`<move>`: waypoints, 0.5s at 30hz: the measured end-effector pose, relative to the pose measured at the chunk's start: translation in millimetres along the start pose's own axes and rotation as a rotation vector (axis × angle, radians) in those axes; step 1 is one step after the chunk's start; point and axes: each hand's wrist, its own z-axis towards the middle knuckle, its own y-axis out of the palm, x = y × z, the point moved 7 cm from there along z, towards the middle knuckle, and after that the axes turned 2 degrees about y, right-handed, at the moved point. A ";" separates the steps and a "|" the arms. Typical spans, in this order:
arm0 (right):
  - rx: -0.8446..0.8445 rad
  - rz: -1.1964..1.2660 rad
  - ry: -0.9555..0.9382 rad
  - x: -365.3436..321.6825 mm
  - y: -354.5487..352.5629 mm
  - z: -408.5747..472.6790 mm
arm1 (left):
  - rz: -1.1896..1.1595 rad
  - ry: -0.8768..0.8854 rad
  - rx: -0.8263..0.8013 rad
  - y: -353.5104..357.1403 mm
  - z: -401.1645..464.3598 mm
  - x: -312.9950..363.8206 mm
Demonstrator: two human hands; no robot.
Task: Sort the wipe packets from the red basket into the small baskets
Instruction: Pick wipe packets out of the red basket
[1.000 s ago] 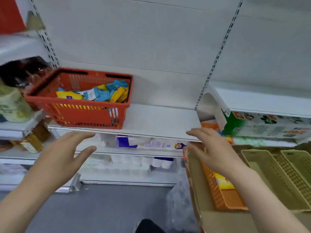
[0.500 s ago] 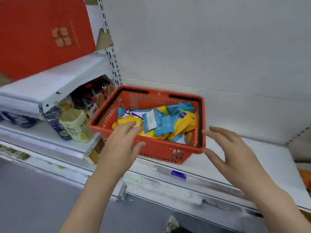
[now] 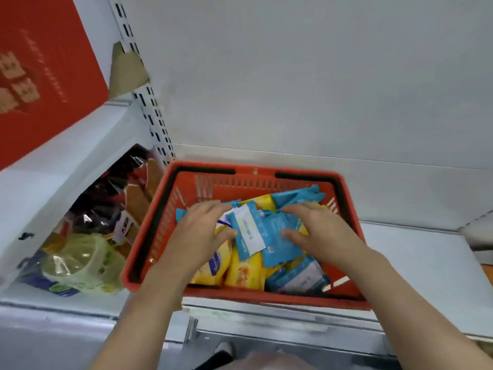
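Observation:
The red basket [image 3: 157, 222] stands on a white shelf [image 3: 416, 257] and holds several blue wipe packets [image 3: 277, 231] and yellow wipe packets [image 3: 245, 271] in a loose heap. Both hands are inside the basket on top of the heap. My left hand [image 3: 200, 233] lies on the left side, fingers spread, touching a blue and white packet [image 3: 248, 231]. My right hand [image 3: 317, 231] lies on the right side, thumb and fingers resting on the blue packets. Neither hand has clearly closed around a packet. The small baskets are out of view.
Left of the basket, a lower shelf bay holds bagged goods, a pale green pack [image 3: 82, 263] and dark packets [image 3: 106, 198]. A red sign [image 3: 45, 76] hangs at the upper left. The slotted shelf upright [image 3: 152, 113] rises behind the basket's left corner.
The view turned left from the small baskets toward the red basket and came closer. Both hands moved from outside the basket's rim down into it, onto the packets.

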 end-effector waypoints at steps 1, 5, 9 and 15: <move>-0.068 -0.016 0.091 -2.2 13.5 10.3 | -0.016 0.004 -0.054 3.0 8.9 -3.5; -0.181 -0.040 0.347 -10.0 46.0 35.2 | -0.055 0.050 -0.215 12.4 36.8 -8.1; -0.209 0.064 0.455 -9.7 53.0 44.3 | -0.066 0.100 -0.338 30.8 56.7 -20.3; 0.011 0.565 0.551 20.6 37.9 31.5 | -0.061 0.215 -0.521 64.2 73.4 -12.8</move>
